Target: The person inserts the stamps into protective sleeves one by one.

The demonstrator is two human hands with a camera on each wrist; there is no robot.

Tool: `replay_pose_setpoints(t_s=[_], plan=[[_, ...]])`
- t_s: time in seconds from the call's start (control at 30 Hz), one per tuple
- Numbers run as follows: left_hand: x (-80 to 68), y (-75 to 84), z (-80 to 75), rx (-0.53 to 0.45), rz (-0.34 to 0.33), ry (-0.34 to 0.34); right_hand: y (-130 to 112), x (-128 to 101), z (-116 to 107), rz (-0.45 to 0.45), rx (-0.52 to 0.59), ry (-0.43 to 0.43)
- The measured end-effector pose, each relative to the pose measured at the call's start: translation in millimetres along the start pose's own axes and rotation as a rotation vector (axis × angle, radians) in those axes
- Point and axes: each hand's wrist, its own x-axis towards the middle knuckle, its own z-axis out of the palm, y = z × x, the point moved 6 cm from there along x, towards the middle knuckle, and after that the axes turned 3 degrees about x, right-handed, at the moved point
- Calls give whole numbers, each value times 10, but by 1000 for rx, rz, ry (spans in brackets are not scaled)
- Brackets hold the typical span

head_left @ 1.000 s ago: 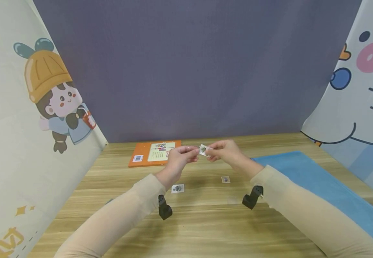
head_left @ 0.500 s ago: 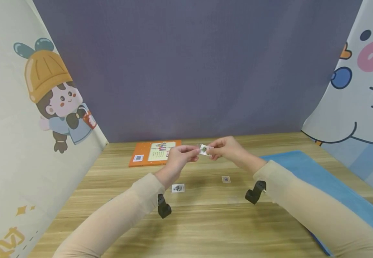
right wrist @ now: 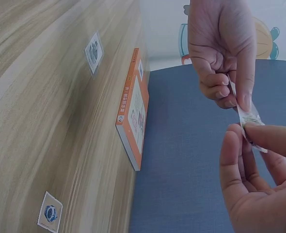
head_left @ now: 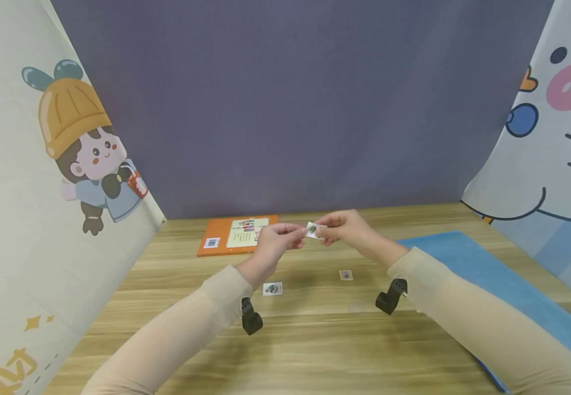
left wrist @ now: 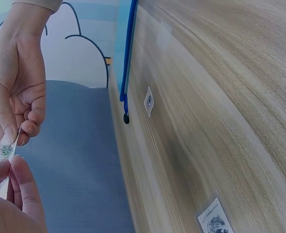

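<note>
mid-frame, left hand (head_left: pixel 274 244) and right hand (head_left: pixel 348 233) both pinch a flimsy, feather-light sticker (head_left: pixel 313 230) by its edges.

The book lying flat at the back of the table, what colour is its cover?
Orange, with a pale printed panel and a small QR code on the book; the head view shows it best.

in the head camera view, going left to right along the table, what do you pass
orange book → small picture card lying flat on the table → left hand → little card pinched between both hands → right hand → blue mat.
</note>
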Motion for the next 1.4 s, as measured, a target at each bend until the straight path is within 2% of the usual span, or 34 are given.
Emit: replay_pose_setpoints(t_s=[0.27, 0.5, 0.83, 1.0, 1.1, 1.17, 1.4], plan=[[-6, -4, 9, 24, -24, -18, -11, -30, 9, -22, -17, -72], [-16, -1, 36, 77, -19, -29, -4, -11, 1, -22, -42, -87], [-17, -1, 66, 100, -13, -41, -20, 17, -22, -31, -107, -75], [-11, 15, 53, 93, -13, -30, -3, 17, -67, -33, -67, -45], [-81, 114, 53, 101, -5, -13, 9, 14, -101, -23, -35, -23], [-81, 118, 48, 104, 1, -2, 17, 11, -113, -17, -27, -17], [18, 1, 39, 87, 11, 16, 41, 5, -99, -7, -17, 1]])
